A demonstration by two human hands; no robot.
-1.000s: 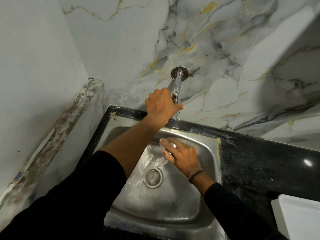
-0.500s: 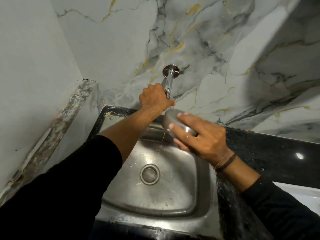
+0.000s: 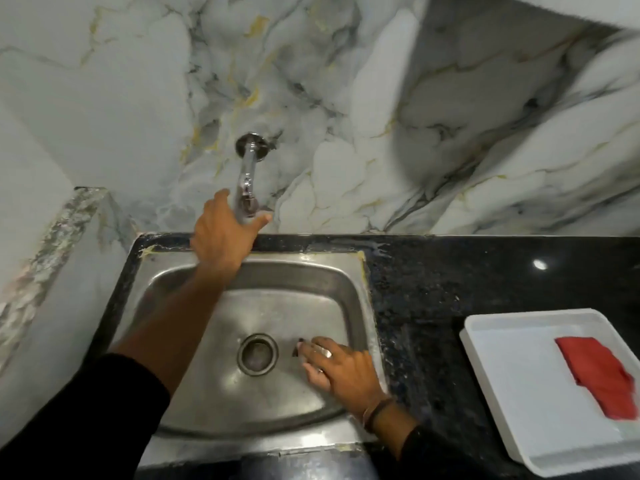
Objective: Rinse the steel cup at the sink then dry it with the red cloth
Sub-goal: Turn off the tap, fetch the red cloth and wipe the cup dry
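Steel cup (image 3: 316, 353) in sink (image 3: 277, 275), right hand (image 3: 341, 367) around.

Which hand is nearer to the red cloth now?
Right. The right hand is low in the sink, on the side toward the red cloth; the left hand is far off at the tap.

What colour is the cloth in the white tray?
Red; the cloth shows best in the head view.

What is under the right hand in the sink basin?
Under the right hand, low in the sink beside the drain, only glints of shiny metal show; that suggests the steel cup, but its body and any water are covered.
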